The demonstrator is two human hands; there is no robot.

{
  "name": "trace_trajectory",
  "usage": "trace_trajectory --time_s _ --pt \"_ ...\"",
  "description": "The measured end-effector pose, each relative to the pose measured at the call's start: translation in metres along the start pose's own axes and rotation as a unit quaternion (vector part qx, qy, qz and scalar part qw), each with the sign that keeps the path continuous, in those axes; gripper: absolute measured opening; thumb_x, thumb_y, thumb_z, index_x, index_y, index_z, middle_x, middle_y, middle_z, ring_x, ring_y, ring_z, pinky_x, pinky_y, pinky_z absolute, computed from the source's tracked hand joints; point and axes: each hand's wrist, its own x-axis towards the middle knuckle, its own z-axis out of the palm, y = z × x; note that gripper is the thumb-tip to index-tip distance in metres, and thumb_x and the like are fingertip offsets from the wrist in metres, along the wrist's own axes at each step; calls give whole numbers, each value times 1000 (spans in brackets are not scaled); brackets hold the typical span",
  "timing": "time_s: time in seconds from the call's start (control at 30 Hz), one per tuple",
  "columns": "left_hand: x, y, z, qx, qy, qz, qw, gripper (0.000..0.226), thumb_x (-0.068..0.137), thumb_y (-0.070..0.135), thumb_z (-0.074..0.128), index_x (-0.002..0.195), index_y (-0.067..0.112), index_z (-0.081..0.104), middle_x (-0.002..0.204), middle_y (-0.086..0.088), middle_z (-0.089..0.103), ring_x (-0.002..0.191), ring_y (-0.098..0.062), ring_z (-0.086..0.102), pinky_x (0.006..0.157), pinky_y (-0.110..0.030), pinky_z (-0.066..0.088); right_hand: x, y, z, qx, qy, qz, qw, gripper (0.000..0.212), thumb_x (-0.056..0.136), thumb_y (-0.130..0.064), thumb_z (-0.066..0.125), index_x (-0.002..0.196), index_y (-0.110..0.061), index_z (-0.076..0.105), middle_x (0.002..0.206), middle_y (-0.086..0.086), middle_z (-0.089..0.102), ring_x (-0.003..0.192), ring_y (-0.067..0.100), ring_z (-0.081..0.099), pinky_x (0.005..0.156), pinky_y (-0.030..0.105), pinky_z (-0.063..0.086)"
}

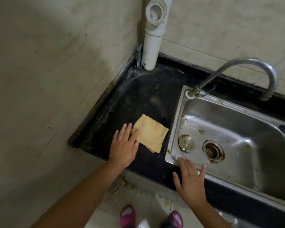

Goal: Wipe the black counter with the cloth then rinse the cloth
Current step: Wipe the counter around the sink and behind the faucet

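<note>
Currently, step in hand: start of the wipe, judged from the dull film on the surface and the folded cloth not yet gripped.
Cloth location: the yellow cloth [150,133] lies folded flat on the black counter [138,96], near its front edge, just beside the left rim of the sink [174,129] but apart from it.
Left hand: the left hand [124,146] lies flat, fingers straight and slightly spread; its fingertips [136,133] rest on the near-left corner of the cloth. No pinch.
Right hand: the right hand [190,181] rests palm-down on the front rim of the sink, fingers spread, holding nothing.
Surface condition: whitish streaks and grit run along the left wall edge and round the base of the white pipe [152,45] in the back corner.
Recommended method: bring the whole palm onto the cloth, then press evenly so the fold does not bunch.
Stroke direction: likely best from the back corner toward the front, in overlapping passes.
Corner care: fold an edge into the seam at the pipe base, where dirt looks thickest.
Rinse point: the tap [247,63] arches over the basin; no water is visible running.
Risk: grit pushed off the front edge may fall to the floor.
</note>
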Motion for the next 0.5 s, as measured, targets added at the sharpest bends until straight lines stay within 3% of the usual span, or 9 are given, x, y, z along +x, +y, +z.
trace_trajectory --time_s 0.1,0.17,0.23,0.27,0.33,0.4,0.47,0.5 --pt "-25 -24 11 -9 -11 -121 993 50 83 31 34 109 2 65 115 -25 62 106 -42 59 81 -57 46 51 -21 -12 58 -20 -83 995 45 81 -36 38 112 -15 61 109 5 69 104 25 65 100 53 28" --pt "-28 -19 13 -2 -11 -167 986 47 82 33 41 109 3 66 115 -26 61 106 -43 58 81 -56 47 95 -44 -19 66 -103 -148 981 57 82 -44 27 122 -18 58 132 8 56 125 30 49 103 51 20" --pt "-22 -9 9 -4 -16 -218 976 48 88 34 42 127 7 54 134 -27 46 124 -43 43 98 -55 36 132 -65 -15 54 -200 -194 959 72 80 -56 7 142 -29 30 156 2 17 144 29 9 113 48 2" --pt "-18 -4 8 8 -30 -245 969 51 93 36 36 135 10 44 142 -24 35 132 -40 33 106 -52 27 146 -72 -11 47 -236 -203 949 69 83 -58 3 146 -33 16 157 -2 0 145 26 -7 114 48 -5" --pt "-15 -1 14 10 -1 -266 964 56 88 41 31 128 10 54 136 -23 46 126 -39 43 105 -51 26 156 -78 5 42 -271 -204 940 66 87 -61 0 146 -34 4 156 -5 -13 143 24 -16 114 50 -8" --pt "-16 -2 23 0 -51 -251 967 58 82 43 31 112 9 66 121 -23 59 112 -39 56 97 -49 25 152 -75 12 2 -248 -243 938 77 84 -63 -11 145 -28 21 156 0 9 143 28 8 111 58 15" --pt "-18 -6 26 -10 -54 -250 967 60 90 45 23 111 9 66 120 -22 60 111 -39 57 95 -48 23 142 -64 23 -18 -231 -273 934 65 94 -51 -6 132 -26 41 140 4 48 129 33 42 94 57 43" --pt "-17 -7 27 -13 -37 -255 966 66 94 47 14 112 9 66 121 -21 59 112 -39 56 96 -47 22 141 -57 29 -13 -242 -283 928 58 96 -48 -1 128 -29 42 133 3 55 125 33 45 91 55 46"
